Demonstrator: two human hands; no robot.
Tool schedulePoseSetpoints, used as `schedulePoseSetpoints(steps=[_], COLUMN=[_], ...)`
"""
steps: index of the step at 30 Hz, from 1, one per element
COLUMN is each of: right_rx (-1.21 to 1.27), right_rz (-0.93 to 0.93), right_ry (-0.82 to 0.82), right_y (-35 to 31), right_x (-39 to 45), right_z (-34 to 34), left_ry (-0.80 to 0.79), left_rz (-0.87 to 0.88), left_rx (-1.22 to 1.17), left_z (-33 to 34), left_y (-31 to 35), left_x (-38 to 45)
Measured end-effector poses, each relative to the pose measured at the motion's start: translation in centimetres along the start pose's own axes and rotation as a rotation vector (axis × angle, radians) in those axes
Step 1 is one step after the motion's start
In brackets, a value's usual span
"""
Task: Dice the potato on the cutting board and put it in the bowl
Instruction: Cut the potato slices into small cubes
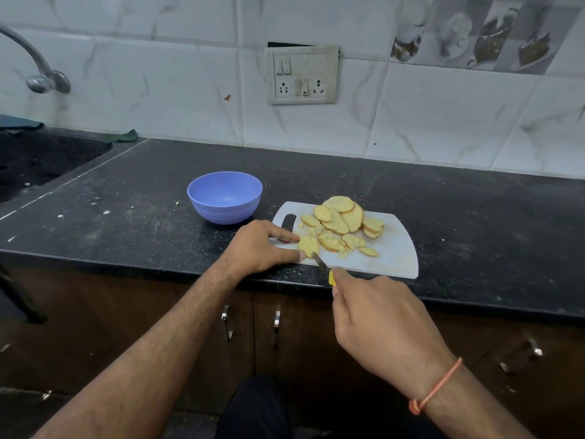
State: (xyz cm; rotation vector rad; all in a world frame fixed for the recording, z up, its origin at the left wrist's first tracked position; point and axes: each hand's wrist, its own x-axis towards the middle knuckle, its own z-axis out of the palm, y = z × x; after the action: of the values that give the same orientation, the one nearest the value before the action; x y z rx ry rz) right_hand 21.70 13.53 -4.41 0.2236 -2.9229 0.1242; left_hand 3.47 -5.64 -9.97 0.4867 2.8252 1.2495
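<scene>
We look down from a head camera at a dark stone counter (pixel 443 198) that runs along a white tiled wall (pixel 177 90). Near the counter's front edge lies a white cutting board (pixel 392 248), with its handle slot toward the left. The potato is cut into pale yellow slices (pixel 343 217), piled on the back half of the board, and a few small diced pieces (pixel 332 243) lie in front of the pile. Just left of the board, well back from the front edge, stands a blue bowl (pixel 224 198); we see nothing in it.

The left hand (pixel 259 245) rests at the board's left front corner, and its thumb and forefinger pinch one slice (pixel 308 245) flat against the board. The right hand (pixel 383 321) hangs past the counter's front edge and grips the yellow handle of a small knife (pixel 323 267), fingers curled round it. The blade reaches over the board's front edge, its tip at the pinched slice. An orange thread (pixel 437 386) circles the right wrist.

On the wall above the board is a switch plate (pixel 300 74) with sockets. A metal tap (pixel 34 61) curves over a sink (pixel 38 160) at the counter's left end.
</scene>
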Motion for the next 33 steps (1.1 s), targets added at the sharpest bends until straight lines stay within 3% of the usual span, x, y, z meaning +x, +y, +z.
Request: schedulePoseSetpoints(steps=[6,22,33], right_rx=[0.036,-0.068,0.069], right_rz=[0.023,0.025,0.015], right_ry=[0.065,-0.082,0.017], right_y=[-0.5,-1.7,0.5], right_x=[2.3,2.8,-0.3], right_z=[0.4,2.4,1.0], left_ry=[-0.012,-0.010,-0.039], left_rz=[0.028,-0.007,-0.027], left_rx=[-0.020,-0.039,0.010], left_z=[-0.2,-0.3,-0.5], left_y=[0.0,0.0,0.4], left_x=[-0.3,0.1,-0.2])
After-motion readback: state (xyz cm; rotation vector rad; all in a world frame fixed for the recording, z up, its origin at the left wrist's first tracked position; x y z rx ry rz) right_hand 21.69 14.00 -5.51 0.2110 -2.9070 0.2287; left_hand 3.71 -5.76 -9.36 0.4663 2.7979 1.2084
